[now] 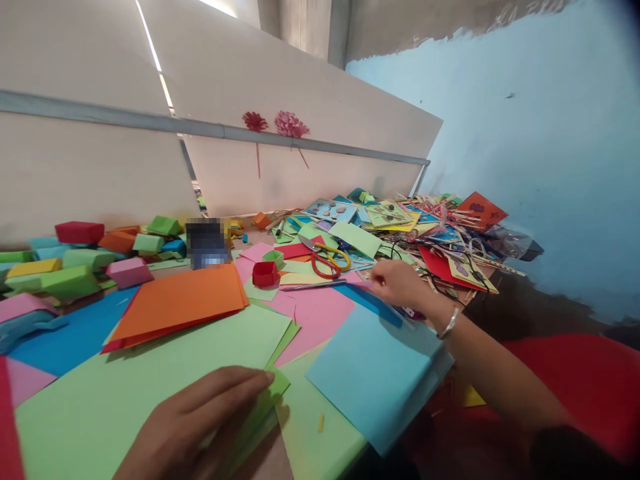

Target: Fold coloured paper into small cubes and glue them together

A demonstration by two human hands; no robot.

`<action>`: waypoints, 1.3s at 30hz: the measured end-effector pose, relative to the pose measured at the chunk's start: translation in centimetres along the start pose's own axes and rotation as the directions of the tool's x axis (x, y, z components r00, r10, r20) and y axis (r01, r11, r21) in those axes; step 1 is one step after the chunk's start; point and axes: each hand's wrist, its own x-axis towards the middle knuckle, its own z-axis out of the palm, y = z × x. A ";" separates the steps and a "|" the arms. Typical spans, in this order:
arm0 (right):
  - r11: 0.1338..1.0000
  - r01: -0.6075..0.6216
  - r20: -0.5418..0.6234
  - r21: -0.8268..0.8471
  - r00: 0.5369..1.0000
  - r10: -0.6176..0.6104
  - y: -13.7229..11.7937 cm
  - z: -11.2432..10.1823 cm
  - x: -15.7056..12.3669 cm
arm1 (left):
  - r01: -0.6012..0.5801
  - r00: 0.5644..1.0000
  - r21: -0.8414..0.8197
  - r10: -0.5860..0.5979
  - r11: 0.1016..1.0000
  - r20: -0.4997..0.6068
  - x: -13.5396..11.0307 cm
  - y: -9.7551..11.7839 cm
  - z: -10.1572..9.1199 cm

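My left hand (200, 420) is at the lower left, fingers together over a small bright green paper (281, 388), gripping it; the thumb is hidden. My right hand (400, 287) reaches over a light blue paper stack (370, 373). Its fingers are closed in a pinch beside a dark blue sheet (370, 303); what is in them is hidden. Just left of these fingers lies a thin grey stick-like thing (315, 285). Scissors with red and yellow handles (327, 269) lie beyond it. A small red paper box (265, 273) stands close by.
Orange sheets (180, 303) lie on large pale green paper (165, 380). Several coloured paper boxes (70, 283) crowd the left. Cards and sticks (390, 217) are heaped at the back right. A white panel (310, 180) borders the table; a red chair (575, 380) stands right.
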 end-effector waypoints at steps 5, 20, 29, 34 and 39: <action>0.816 0.163 -0.112 0.555 0.986 -0.120 -0.2 -3.8 -0.6 | 0.180 0.983 0.204 -0.182 0.962 -0.009 1.6 -1.9 -2.0; 0.387 0.907 -0.505 -0.163 0.260 -0.823 -8.1 3.1 3.8 | -0.158 0.987 0.832 0.069 0.532 0.143 1.5 -1.2 -2.4; 0.502 0.861 -0.125 -0.078 0.491 -0.862 -8.2 4.7 3.6 | -0.056 0.741 0.751 -0.476 0.658 0.473 2.8 -0.4 -2.1; 0.621 0.781 -0.039 -0.071 0.620 -0.784 -10.3 3.1 2.9 | -0.087 0.849 0.715 -0.324 0.693 0.417 2.1 -0.8 -1.5; 0.617 0.787 -0.057 -0.007 0.616 -0.786 -11.0 4.6 3.2 | -0.053 0.883 0.680 -0.283 0.731 0.373 1.5 -1.2 -1.2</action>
